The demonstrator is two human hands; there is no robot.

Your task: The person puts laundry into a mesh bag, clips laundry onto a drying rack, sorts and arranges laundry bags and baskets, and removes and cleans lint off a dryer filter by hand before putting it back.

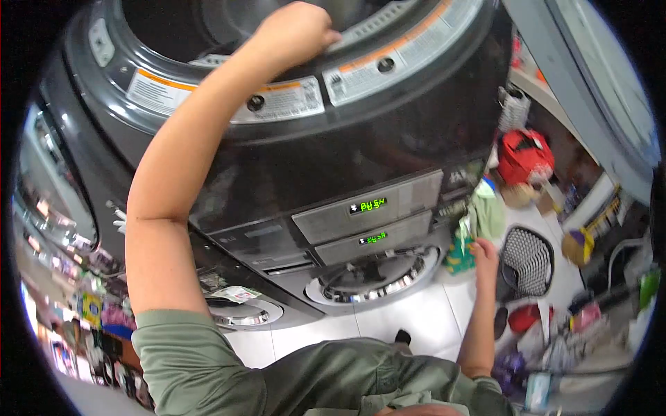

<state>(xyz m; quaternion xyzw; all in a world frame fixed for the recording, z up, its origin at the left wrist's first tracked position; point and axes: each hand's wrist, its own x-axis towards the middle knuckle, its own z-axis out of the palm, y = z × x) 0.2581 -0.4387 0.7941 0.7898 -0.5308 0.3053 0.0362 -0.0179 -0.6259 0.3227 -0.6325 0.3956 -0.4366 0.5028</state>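
Note:
My left hand [295, 31] is at the rim of the round opening of a dark upper machine [347, 152], its fingers curled; whatever it may hold is hidden. Orange-and-white labels [291, 100] run along the rim below it. Down at the right, my right hand [485, 251] is beside a green packet [460, 255] and a pale green cloth [488, 213]; its fingers are small and blurred, and contact cannot be made out. Green digits glow on the panel [409, 197] between the upper and lower doors.
An open door [590, 76] stands at the upper right. A dark basket [527, 260] and a red bag [525, 156] rest on the tiled floor [409, 315]. Bags and mixed items lie at the lower right. Another machine [239, 310] is at the lower left.

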